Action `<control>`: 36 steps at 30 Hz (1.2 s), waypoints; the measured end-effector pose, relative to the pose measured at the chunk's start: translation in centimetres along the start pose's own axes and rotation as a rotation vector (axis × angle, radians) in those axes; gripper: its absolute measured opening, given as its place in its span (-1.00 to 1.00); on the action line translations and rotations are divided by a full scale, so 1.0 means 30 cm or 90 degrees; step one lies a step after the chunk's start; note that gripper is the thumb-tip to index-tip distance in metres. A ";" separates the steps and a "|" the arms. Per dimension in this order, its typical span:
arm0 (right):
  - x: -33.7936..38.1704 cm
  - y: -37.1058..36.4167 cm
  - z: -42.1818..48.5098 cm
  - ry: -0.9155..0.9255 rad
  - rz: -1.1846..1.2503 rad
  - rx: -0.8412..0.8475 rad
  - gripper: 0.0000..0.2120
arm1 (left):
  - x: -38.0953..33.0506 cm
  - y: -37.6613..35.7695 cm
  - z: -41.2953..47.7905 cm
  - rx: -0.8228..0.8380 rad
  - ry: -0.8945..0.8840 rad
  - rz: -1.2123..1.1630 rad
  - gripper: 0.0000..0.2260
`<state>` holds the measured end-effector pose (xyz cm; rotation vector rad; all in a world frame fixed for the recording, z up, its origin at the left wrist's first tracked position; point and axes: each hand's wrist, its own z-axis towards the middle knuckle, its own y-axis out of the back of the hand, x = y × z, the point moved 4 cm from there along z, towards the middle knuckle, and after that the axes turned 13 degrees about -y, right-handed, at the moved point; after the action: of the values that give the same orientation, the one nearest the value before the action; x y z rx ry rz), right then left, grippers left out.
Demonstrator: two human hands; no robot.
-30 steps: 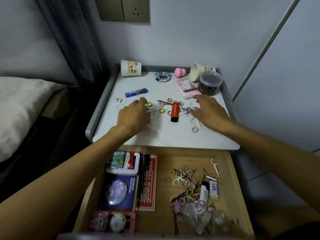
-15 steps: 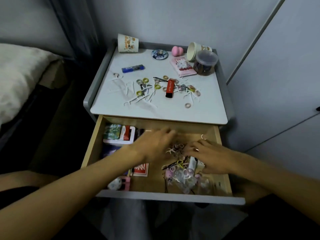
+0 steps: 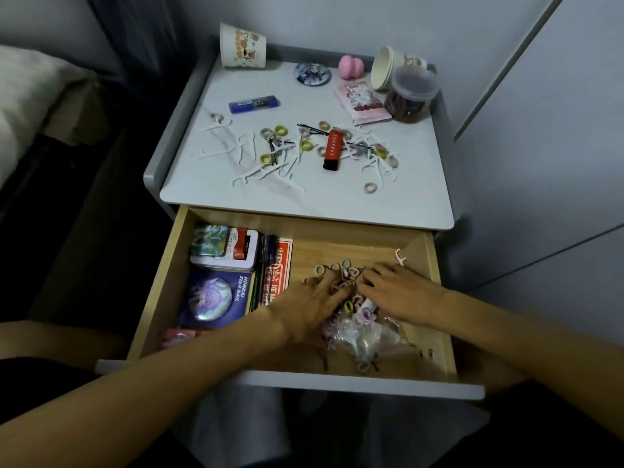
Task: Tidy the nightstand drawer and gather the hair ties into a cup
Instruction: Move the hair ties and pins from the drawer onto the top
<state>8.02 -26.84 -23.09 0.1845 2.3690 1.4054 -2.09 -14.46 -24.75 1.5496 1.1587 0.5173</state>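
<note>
open drawer: hair ties heaped in its right half. left hand: palm down, fingers spread and nearly straight, tips resting on the heap. right hand: palm down just beside, fingers extended onto the same heap. paper cup: inverted, back left of nightstand top.

Your forearms stretch from the lower corners to just right of centre; your left grip and right grip lie palm-down, fingers spread, fingertips close together.
</note>
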 end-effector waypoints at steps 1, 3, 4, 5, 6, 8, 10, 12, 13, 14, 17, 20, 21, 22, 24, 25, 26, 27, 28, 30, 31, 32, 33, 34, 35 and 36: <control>0.002 0.004 0.006 0.004 -0.001 0.001 -0.65 | -0.002 0.008 -0.004 -0.009 -0.004 -0.004 -0.06; 0.002 0.006 0.016 0.010 -0.007 -0.004 -0.67 | -0.003 0.019 -0.004 -0.025 -0.007 -0.016 -0.18; 0.000 0.004 0.019 0.013 -0.011 -0.009 -0.68 | 0.000 0.022 -0.002 -0.031 -0.005 -0.017 -0.23; 0.000 0.002 0.022 0.015 -0.018 -0.010 -0.69 | 0.003 0.026 0.000 -0.039 -0.001 -0.015 -0.29; -0.001 -0.002 0.025 0.017 -0.025 -0.011 -0.69 | 0.008 0.025 0.003 -0.048 0.002 -0.010 -0.35; -0.004 -0.009 0.030 0.022 -0.036 -0.011 -0.68 | 0.017 0.022 0.008 -0.065 -0.001 0.007 -0.42; -0.005 -0.010 0.036 0.025 -0.037 -0.006 -0.66 | 0.023 0.017 0.014 -0.069 -0.011 0.033 -0.46; -0.008 -0.008 0.043 0.026 -0.018 -0.001 -0.64 | 0.029 0.013 0.020 -0.072 -0.015 0.030 -0.48; -0.010 -0.005 0.046 0.029 -0.010 -0.001 -0.63 | 0.033 0.015 0.022 -0.076 -0.014 0.010 -0.48; -0.011 -0.002 0.051 0.037 -0.009 -0.004 -0.64 | 0.039 0.014 0.024 -0.079 -0.011 -0.017 -0.48; -0.012 0.005 0.061 0.063 -0.042 -0.019 -0.71 | 0.055 0.011 0.025 -0.089 0.006 -0.098 -0.50; -0.005 0.026 0.064 0.072 -0.078 -0.019 -0.75 | 0.061 0.000 0.025 -0.082 0.030 -0.173 -0.61; -0.006 0.036 0.066 0.066 -0.074 -0.012 -0.74 | 0.065 -0.005 0.026 -0.078 0.038 -0.192 -0.64; -0.012 0.052 0.068 0.052 -0.059 -0.007 -0.73 | 0.070 -0.009 0.028 -0.075 0.046 -0.209 -0.67; -0.032 0.078 0.072 0.018 -0.010 0.006 -0.72 | 0.083 -0.020 0.035 -0.070 0.068 -0.278 -0.72; -0.041 0.088 0.073 0.005 0.010 0.004 -0.71 | 0.088 -0.023 0.037 -0.074 0.081 -0.340 -0.74; -0.050 0.094 0.073 -0.008 0.021 0.001 -0.71 | 0.090 -0.025 0.037 -0.077 0.098 -0.411 -0.76; -0.058 0.103 0.067 -0.021 0.033 -0.005 -0.70 | 0.088 -0.023 0.038 -0.086 0.112 -0.472 -0.78; -0.065 0.112 0.061 -0.035 0.048 -0.013 -0.69 | 0.088 -0.017 0.038 -0.097 0.128 -0.510 -0.79; -0.077 0.133 0.042 -0.056 0.086 -0.047 -0.69 | 0.094 -0.010 0.034 -0.121 0.162 -0.560 -0.84; -0.082 0.142 0.033 -0.066 0.108 -0.075 -0.70 | 0.098 -0.009 0.029 -0.130 0.178 -0.582 -0.85; -0.087 0.153 0.022 -0.075 0.138 -0.108 -0.74 | 0.099 -0.004 0.022 -0.136 0.187 -0.600 -0.82; -0.091 0.164 0.012 -0.085 0.174 -0.139 -0.79 | 0.102 -0.002 0.016 -0.143 0.191 -0.620 -0.78; -0.095 0.173 0.001 -0.096 0.211 -0.168 -0.85 | 0.104 0.003 0.009 -0.150 0.192 -0.638 -0.74; -0.098 0.184 -0.009 -0.105 0.250 -0.195 -0.91 | 0.107 0.014 0.000 -0.161 0.192 -0.648 -0.73; -0.101 0.193 -0.017 -0.110 0.288 -0.215 -0.94 | 0.110 0.026 -0.011 -0.173 0.194 -0.652 -0.74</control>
<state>10.17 -25.32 -17.09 0.7510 1.9860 1.8808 -0.61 -11.38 -24.73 0.5069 1.8287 0.1881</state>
